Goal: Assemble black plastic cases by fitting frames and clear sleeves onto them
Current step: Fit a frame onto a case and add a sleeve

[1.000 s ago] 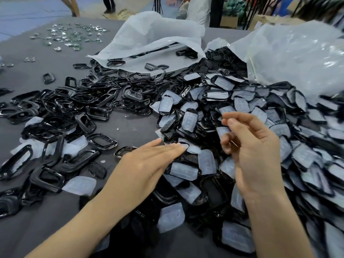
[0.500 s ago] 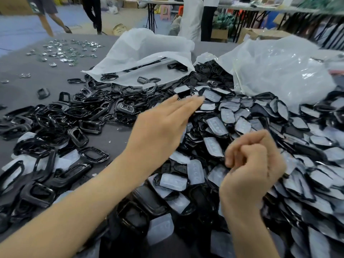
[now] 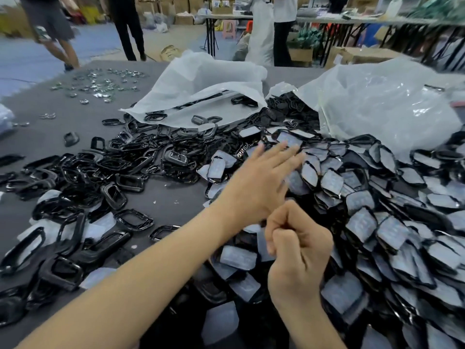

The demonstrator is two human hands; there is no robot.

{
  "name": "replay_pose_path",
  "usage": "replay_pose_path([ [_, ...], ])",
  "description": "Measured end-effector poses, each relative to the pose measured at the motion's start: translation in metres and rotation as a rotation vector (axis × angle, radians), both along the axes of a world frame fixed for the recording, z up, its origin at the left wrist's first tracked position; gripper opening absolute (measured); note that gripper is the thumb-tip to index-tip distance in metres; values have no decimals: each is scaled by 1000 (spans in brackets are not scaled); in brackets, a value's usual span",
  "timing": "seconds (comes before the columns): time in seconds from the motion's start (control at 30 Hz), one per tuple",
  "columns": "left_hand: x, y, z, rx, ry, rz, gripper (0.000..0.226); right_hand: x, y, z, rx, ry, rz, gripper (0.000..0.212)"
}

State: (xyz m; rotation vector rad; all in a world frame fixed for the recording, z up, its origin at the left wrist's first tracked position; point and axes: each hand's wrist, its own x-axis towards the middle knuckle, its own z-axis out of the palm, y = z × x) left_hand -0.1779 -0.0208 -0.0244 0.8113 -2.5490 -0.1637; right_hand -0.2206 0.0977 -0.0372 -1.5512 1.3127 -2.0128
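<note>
My left hand (image 3: 261, 180) reaches forward with straight fingers spread just above the heap of black cases in clear sleeves (image 3: 364, 222); its fingertips are over the heap's near left edge. My right hand (image 3: 298, 245) is balled into a fist closer to me, above the same heap, and nothing shows inside it. Loose black frames (image 3: 133, 219) lie scattered in a wide pile (image 3: 113, 167) on the left of the grey table (image 3: 166, 197). Bare clear sleeves (image 3: 98, 277) lie among them.
A white bag (image 3: 201, 81) with a few frames on it lies at the back centre. A large clear bag (image 3: 390, 104) bulges at the back right. Small shiny metal parts (image 3: 100, 84) are strewn at the far left. People stand beyond the table.
My left hand has moved forward and to the right from the table's middle onto the heap of cases. My right hand has drawn back toward me and closed into a fist.
</note>
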Motion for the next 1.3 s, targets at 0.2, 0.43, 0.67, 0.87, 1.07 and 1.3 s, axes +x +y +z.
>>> replay_pose_path([
  [0.2, 96, -54, -23, 253, -290, 700, 55, 5, 0, -2, 44, -32, 85, 18],
  [0.43, 130, -45, -36, 94, -20, 668, 21, 6, -1, -8, 118, 3, 80, 21],
  [0.67, 141, -42, -27, 17, 103, 605, 43, 3, -5, -10, 169, -119, 83, 17],
  [0.87, 111, -15, -26, 91, 166, 458, 28, 5, -5, -7, 199, -162, 77, 17],
  [1.07, 85, -9, -36, 195, -112, 548, 25, 5, -4, -5, 254, -211, 85, 22],
  [1.3, 112, 26, -24, 97, 236, 462, 13, 5, -11, -12, 332, -32, 74, 22],
])
